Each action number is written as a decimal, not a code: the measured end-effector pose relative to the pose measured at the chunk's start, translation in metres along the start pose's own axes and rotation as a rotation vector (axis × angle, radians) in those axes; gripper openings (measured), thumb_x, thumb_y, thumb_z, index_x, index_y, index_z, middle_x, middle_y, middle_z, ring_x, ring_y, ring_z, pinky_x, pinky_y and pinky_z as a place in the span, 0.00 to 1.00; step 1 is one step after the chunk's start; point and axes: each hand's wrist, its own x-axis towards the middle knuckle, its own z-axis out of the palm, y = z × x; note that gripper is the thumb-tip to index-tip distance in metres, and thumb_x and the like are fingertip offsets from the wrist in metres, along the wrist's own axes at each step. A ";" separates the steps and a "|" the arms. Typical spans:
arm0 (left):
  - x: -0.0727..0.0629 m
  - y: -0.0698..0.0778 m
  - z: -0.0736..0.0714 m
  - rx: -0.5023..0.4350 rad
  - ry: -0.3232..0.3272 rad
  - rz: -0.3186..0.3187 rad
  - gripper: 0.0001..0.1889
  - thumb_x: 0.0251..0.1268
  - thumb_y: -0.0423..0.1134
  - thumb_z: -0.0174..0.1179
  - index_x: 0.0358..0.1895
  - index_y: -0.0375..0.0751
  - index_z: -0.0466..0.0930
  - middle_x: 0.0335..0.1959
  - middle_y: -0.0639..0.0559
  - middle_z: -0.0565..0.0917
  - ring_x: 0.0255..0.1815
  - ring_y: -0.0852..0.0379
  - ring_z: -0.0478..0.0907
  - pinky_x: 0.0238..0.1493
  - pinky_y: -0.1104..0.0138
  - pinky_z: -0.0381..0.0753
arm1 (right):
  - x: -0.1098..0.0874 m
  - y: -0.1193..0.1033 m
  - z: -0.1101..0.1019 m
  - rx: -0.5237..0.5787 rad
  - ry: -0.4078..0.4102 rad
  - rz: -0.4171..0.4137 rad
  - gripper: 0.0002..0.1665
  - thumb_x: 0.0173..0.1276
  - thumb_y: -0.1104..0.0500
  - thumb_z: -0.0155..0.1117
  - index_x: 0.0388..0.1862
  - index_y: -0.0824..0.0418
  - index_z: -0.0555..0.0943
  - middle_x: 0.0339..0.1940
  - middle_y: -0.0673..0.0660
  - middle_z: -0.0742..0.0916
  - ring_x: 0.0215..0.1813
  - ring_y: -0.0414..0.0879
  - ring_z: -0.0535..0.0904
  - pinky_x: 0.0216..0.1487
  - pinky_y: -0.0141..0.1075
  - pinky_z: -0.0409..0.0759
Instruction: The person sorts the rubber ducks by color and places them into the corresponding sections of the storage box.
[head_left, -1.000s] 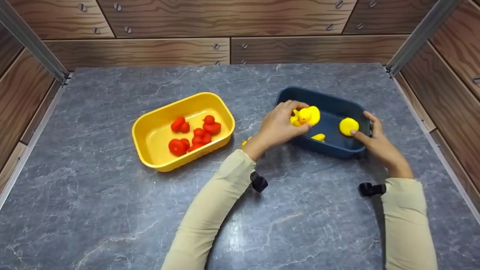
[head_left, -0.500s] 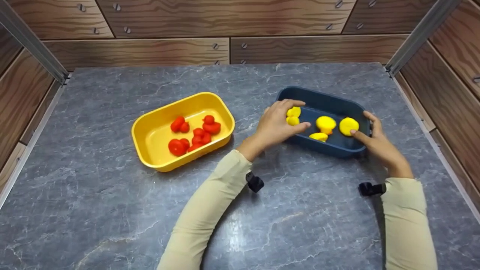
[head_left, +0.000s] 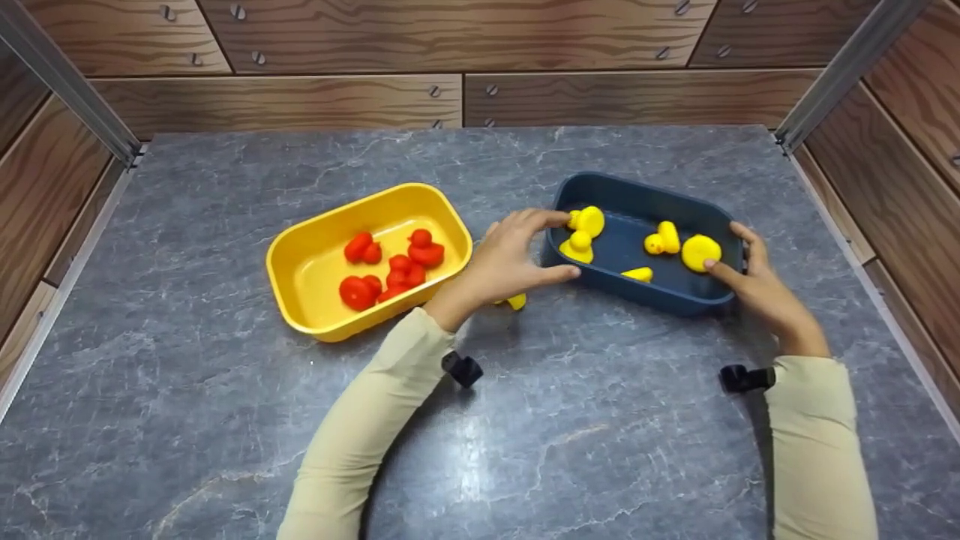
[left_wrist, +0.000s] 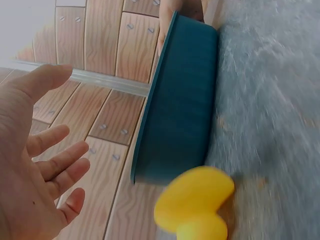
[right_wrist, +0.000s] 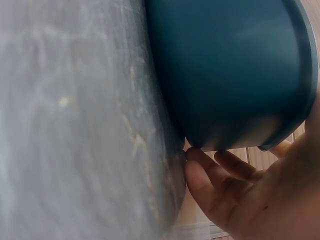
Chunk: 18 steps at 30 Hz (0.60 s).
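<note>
My left hand (head_left: 506,259) is spread, thumb and fingers apart with nothing between them, at the left end of the dark blue bin (head_left: 679,294). Several yellow rubber ducks (head_left: 577,246) lie in that bin. One more yellow duck (left_wrist: 195,200) sits on the tabletop outside it, mostly hidden under my left hand in the head view. At the bin's right end, my right hand (head_left: 765,292) grips the wall, thumb over the rim and fingers along the outside. Its thumb tip overlaps a round yellow duck (head_left: 700,253) in the head view; contact cannot be told.
A yellow bin (head_left: 300,319) stands to the left, holding several red rubber ducks (head_left: 360,291). Both bins rest on a grey marbled tabletop (head_left: 570,420). Wood-patterned walls (head_left: 337,101) border the back and sides.
My left hand let go of a yellow duck inside the blue bin, then drew back left past the bin's end. The released duck rolled slightly right. My right hand stayed put.
</note>
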 end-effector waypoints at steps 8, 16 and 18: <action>-0.012 -0.017 -0.015 0.063 -0.032 -0.014 0.34 0.54 0.57 0.67 0.65 0.52 0.72 0.63 0.54 0.75 0.66 0.53 0.69 0.65 0.57 0.64 | -0.001 -0.001 0.000 0.011 -0.016 -0.001 0.53 0.73 0.44 0.52 0.77 0.52 0.27 0.76 0.71 0.34 0.77 0.68 0.31 0.74 0.61 0.40; -0.024 -0.036 -0.022 0.085 -0.017 -0.023 0.33 0.53 0.55 0.69 0.63 0.49 0.74 0.61 0.50 0.76 0.65 0.50 0.69 0.67 0.55 0.63 | -0.002 -0.003 0.000 0.021 -0.029 0.001 0.53 0.74 0.46 0.52 0.77 0.52 0.26 0.76 0.72 0.33 0.77 0.69 0.31 0.74 0.62 0.42; -0.026 -0.040 -0.023 0.088 -0.014 -0.029 0.32 0.52 0.54 0.69 0.62 0.48 0.75 0.60 0.50 0.76 0.64 0.50 0.69 0.66 0.56 0.64 | -0.002 -0.003 0.000 0.019 -0.028 0.003 0.53 0.74 0.45 0.52 0.77 0.52 0.26 0.76 0.72 0.34 0.77 0.69 0.32 0.74 0.62 0.42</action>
